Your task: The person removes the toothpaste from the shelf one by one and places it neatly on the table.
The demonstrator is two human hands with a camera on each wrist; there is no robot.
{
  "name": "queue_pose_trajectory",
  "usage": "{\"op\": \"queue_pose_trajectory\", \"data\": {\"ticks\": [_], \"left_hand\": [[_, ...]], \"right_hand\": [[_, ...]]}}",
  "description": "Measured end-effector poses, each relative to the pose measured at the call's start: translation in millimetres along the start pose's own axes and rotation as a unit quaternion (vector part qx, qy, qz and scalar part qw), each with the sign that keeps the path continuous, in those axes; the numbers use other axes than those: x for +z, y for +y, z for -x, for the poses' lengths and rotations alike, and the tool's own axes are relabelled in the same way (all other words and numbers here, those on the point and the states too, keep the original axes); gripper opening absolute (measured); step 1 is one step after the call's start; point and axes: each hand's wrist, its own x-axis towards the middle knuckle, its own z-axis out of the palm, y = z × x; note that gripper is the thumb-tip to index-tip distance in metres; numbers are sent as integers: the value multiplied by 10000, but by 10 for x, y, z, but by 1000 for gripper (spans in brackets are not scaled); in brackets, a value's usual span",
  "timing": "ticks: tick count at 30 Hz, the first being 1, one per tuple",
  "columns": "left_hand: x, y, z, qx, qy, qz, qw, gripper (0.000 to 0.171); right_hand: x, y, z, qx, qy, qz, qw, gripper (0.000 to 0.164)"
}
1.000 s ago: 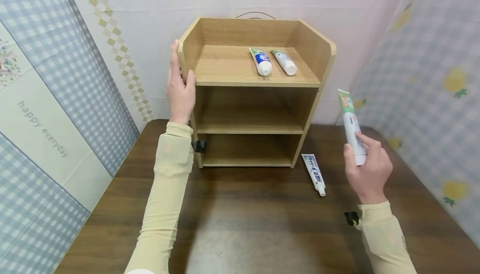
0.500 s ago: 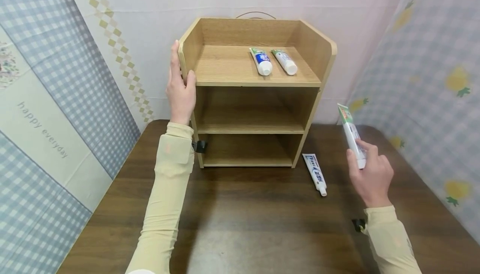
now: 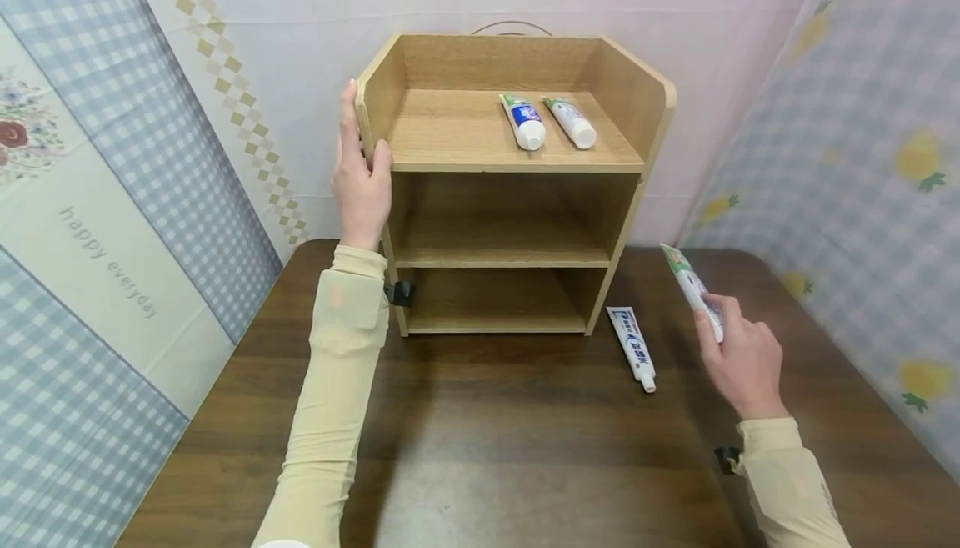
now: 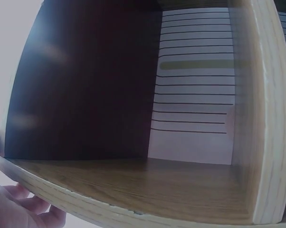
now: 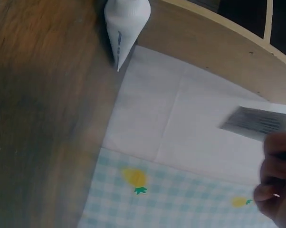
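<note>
A small wooden shelf (image 3: 517, 168) stands on the table. My left hand (image 3: 362, 189) grips its left side panel, fingers along the outside and thumb at the front edge; several fingertips also show in the left wrist view. In my right hand (image 3: 742, 360), above the table right of the shelf, is a white toothpaste tube with a green end (image 3: 688, 285), pinched near its cap end. That cap is hidden by the hand. Two more toothpaste tubes lie on the top board: one blue and white (image 3: 523, 121), one mostly white (image 3: 572, 122).
Another toothpaste tube (image 3: 632, 348), white with blue print, lies on the dark wooden table (image 3: 480, 431) beside the shelf's right foot. Checked cloth (image 3: 862, 198) with pineapples hangs at the right, and more checked cloth (image 3: 90, 164) at the left.
My right hand has lowered the toothpaste tube toward the table, its green end dropping and tipping left. The left hand and the shelf stay put.
</note>
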Motion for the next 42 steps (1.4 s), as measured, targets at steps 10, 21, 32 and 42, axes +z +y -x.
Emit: {"op": "queue_pose_trajectory", "data": {"ticks": [10,21,32,42], "left_hand": [[24,2,-11,-2,-64,47,10000,68],[13,-6,-14,-8,-45,67,10000,69],[-1,-13,-13,8,-10,12,10000,69],[-7,6,6,42,2,13,10000,68]], "right_hand": [[-1,126,23,270,-1428,398,9886,28],[75,286,50,614,-2947,551,9520,36],[134,329,47,500,-3445,509,9361,33],[235,417,27,725,-4154,491,9054,49]]}}
